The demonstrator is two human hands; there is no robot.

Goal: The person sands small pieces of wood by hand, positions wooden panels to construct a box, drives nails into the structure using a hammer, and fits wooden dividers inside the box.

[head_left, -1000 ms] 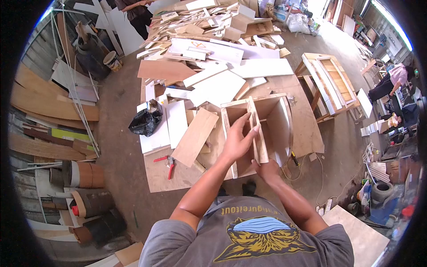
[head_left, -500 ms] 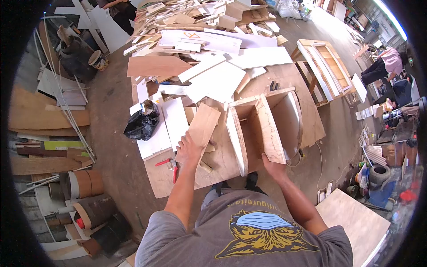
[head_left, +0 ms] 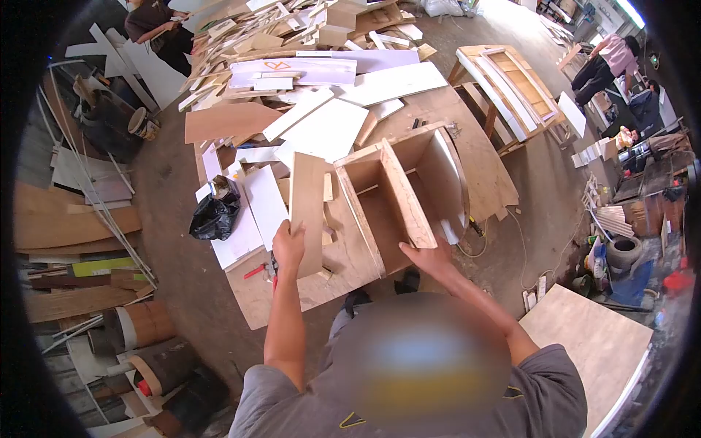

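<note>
My left hand (head_left: pixel 289 244) is closed on the near left edge of a long plywood board (head_left: pixel 307 208), thumb over its face. The board stands at a tilt above the worktable. My right hand (head_left: pixel 432 257) grips the near end of the middle panel of a curved-sided wooden shelf unit (head_left: pixel 406 196), with the thumb on the left side and the other fingers largely hidden behind the panel. The unit rests on the table, its open compartments facing up. Red-handled pliers (head_left: pixel 255 271) lie beside my left wrist, partly covered by it.
Wood offcuts (head_left: pixel 270 36) are heaped at the table's far end, with white boards (head_left: pixel 325 130) nearer. A black plastic bag (head_left: pixel 215 217) sits on the left. A wooden frame (head_left: pixel 511 95) stands to the right. One person (head_left: pixel 157 29) is at far left, another (head_left: pixel 613 62) far right.
The view has shifted, moving the scene leftward. My left hand has swung the board from a rightward slant to nearly straight away from me. My right hand remains on the panel.
</note>
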